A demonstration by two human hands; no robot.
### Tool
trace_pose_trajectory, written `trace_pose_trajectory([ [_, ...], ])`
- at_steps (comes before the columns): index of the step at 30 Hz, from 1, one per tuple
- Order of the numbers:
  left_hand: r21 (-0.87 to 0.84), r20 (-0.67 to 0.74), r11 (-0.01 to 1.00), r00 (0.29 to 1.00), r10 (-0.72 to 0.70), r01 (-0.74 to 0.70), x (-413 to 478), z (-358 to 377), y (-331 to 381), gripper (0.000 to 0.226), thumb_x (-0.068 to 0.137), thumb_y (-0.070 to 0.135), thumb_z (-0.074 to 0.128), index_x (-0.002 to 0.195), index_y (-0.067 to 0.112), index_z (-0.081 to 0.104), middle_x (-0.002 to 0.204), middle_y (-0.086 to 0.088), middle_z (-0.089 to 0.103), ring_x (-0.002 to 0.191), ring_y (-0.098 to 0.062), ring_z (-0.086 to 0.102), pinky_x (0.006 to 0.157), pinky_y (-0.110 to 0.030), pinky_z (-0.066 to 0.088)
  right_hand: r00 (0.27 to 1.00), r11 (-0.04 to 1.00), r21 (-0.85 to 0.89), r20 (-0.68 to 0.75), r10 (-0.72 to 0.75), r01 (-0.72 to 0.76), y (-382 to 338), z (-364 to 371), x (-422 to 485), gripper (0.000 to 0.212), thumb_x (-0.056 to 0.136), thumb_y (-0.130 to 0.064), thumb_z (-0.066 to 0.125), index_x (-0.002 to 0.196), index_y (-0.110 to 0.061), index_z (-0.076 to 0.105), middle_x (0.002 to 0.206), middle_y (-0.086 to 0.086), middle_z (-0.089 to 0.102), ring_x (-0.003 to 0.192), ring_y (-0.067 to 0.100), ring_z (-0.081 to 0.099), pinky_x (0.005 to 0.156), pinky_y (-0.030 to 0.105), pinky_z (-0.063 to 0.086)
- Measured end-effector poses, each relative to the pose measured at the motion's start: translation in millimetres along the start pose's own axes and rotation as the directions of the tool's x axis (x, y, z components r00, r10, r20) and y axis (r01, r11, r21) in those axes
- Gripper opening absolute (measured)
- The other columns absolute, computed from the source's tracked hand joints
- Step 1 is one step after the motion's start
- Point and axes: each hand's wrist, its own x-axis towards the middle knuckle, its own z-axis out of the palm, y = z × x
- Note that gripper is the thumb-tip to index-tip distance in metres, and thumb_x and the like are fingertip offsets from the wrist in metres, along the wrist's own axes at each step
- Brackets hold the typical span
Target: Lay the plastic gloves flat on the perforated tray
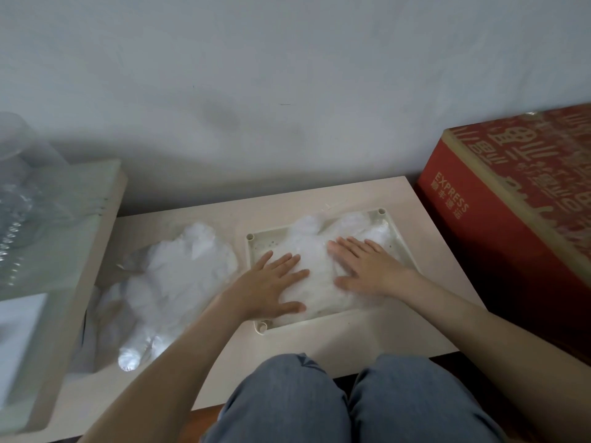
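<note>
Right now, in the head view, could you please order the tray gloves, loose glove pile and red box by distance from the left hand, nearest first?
1. Tray gloves: under the left hand, touching.
2. Loose glove pile: just to its left.
3. Red box: far right, past the tray.

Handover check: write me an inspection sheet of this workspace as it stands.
Surface: low pale wooden table.
Job's things: perforated tray on the table; plastic gloves lying in it, partly crumpled; loose pile of more gloves left of the tray.
Clutter: red cardboard box beside the table at right; clear plastic packaging on the glass-topped stand at left.
Hands: left hand and right hand both flat, fingers straight, pressing the gloves in the tray.
Cables: nothing seen.
Surroundings: grey wall behind; the person's knees in jeans below.
</note>
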Motion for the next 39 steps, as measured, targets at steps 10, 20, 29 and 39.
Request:
trace_pose_trajectory([
  [10, -0.186, -0.271, 0.893, 0.852, -0.448, 0.41, 22.6, -7.8, 8.1, 0.063, 0.095, 0.058, 0.025, 0.134, 0.013, 0.044, 0.136, -0.005, 0.048, 0.125, -0.027, 0.041, 0.106, -0.037, 0.024, 0.922, 0.986, 0.147, -0.386, -0.012, 0.075, -29.3, -17.9, 26.9, 0.036, 0.094, -0.021, 0.048, 0.126, -0.006, 0.056, 0.118, 0.012, 0.06, 0.111, 0.032, 0.051, 0.09, 0.036, 0.037],
  [20, -0.372, -0.253, 0.842, 0.83, -0.497, 0.39, 46.4, -6.7, 1.4, 0.042, 0.095, 0.029, 0.05, 0.136, 0.025, 0.041, 0.127, 0.009, 0.054, 0.125, -0.016, 0.039, 0.095, -0.029, 0.016, 0.876, 0.777, 0.623, -0.324, 0.357, -0.086, -45.9, -7.3, 64.0, 0.033, 0.08, -0.034, 0.073, 0.097, -0.009, 0.061, 0.081, -0.005, 0.048, 0.091, 0.024, 0.055, 0.072, 0.026, 0.032],
  [29, -0.625, -0.359, 0.754, 0.784, -0.507, 0.201, 43.4, -11.7, -3.1, 0.024, 0.087, 0.014, 0.059, 0.101, 0.032, 0.068, 0.085, 0.015, 0.049, 0.105, -0.011, 0.044, 0.081, -0.021, 0.014, 0.858, 0.767, 0.641, -0.406, 0.315, 0.022, -37.8, -9.3, 60.2, 0.022, 0.078, -0.033, 0.075, 0.095, -0.022, 0.066, 0.104, -0.009, 0.049, 0.105, 0.013, 0.037, 0.094, 0.031, 0.03],
  [39, -0.657, -0.492, 0.754, 0.766, -0.414, -0.014, 37.5, -7.6, -5.4, 0.029, 0.083, 0.018, 0.056, 0.103, 0.029, 0.074, 0.074, 0.016, 0.038, 0.085, -0.014, 0.041, 0.082, -0.027, 0.027, 0.936, 0.831, 0.535, -0.349, 0.054, 0.152, -29.6, -21.8, 45.5, 0.01, 0.08, -0.034, 0.074, 0.088, -0.031, 0.068, 0.093, -0.031, 0.05, 0.109, 0.003, 0.029, 0.086, 0.022, 0.014],
])
